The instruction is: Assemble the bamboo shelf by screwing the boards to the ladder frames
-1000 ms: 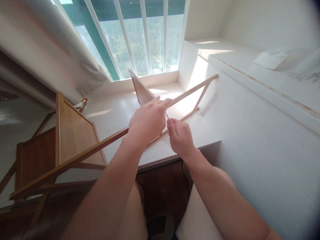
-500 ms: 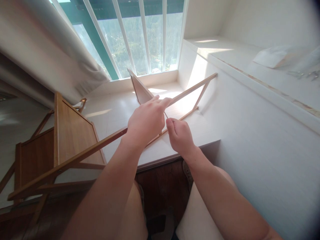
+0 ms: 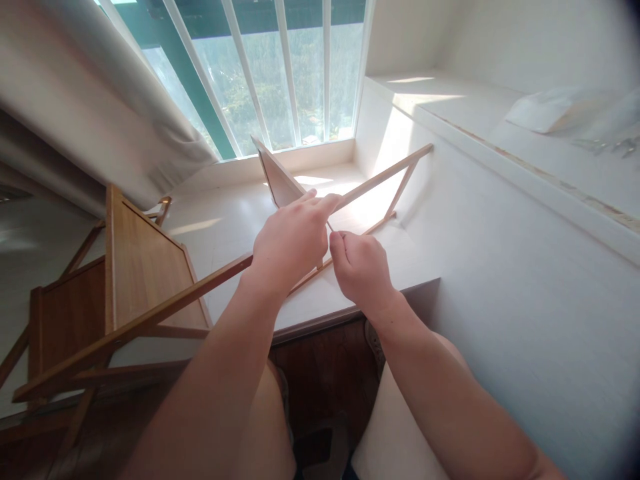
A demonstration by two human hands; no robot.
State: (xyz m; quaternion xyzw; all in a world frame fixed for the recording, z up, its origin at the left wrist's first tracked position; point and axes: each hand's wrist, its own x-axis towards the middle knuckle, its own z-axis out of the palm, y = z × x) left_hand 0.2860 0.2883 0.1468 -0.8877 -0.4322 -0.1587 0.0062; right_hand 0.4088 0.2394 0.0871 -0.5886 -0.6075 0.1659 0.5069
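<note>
A wooden frame with panels, like a folding shelf unit, lies across the white ledge. Its long wooden rail [image 3: 200, 285] runs from lower left to upper right. My left hand [image 3: 293, 237] is wrapped over the middle of that rail, fingers closed around it. Just right of and below it, my right hand [image 3: 361, 263] is closed in a fist around a thin-shafted tool [image 3: 329, 227]. Only a short stretch of shaft shows, pointing up towards the rail beneath my left hand; the handle and tip are hidden. One wooden panel [image 3: 280, 175] stands tilted behind my left hand.
More wooden panels [image 3: 145, 267] spread at left. A barred window [image 3: 280, 80] is ahead, with a curtain [image 3: 115, 87] on its left. At right, a white counter [image 3: 480, 120] bears a plastic bag [image 3: 543, 112] and small metal pieces [image 3: 620, 145]. Dark floor [image 3: 325, 373] lies below.
Both hands and the frame appear shifted very slightly left. My right fist has turned a little around the tool. My left hand keeps its hold on the rail.
</note>
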